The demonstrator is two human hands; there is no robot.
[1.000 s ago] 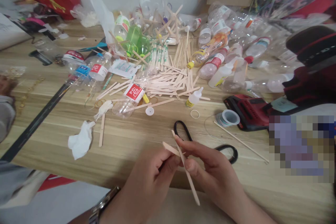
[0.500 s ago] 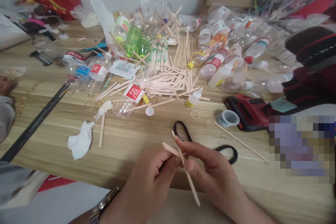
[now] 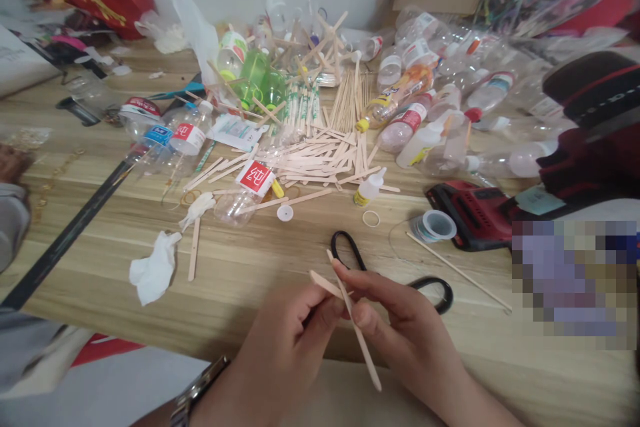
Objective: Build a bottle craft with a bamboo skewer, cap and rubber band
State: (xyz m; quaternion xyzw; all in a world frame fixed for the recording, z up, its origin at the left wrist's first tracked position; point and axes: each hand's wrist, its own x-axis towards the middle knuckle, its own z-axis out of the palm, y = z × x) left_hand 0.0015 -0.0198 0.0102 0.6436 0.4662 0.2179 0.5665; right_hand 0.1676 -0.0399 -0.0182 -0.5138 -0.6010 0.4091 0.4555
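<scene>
At the table's near edge my two hands meet. My left hand [image 3: 295, 323] pinches a short wooden craft stick [image 3: 324, 283], whose far end shows above the thumb. My right hand [image 3: 400, 320] grips a longer craft stick [image 3: 364, 347] between thumb and fingers, slanting down toward me. The two sticks cross and touch between my thumbs. Just beyond my right hand lie scissors with black handles [image 3: 349, 250], their blades hidden by my fingers. A small glue bottle [image 3: 369, 187] stands farther off, near a heap of craft sticks [image 3: 320, 157].
Plastic bottles [image 3: 403, 123] crowd the back of the table. A red and black power tool [image 3: 470, 213] and a spool [image 3: 434, 225] are on the right. Crumpled tissue [image 3: 154, 268] lies left, and another person's hand [image 3: 13, 163] is at the far left.
</scene>
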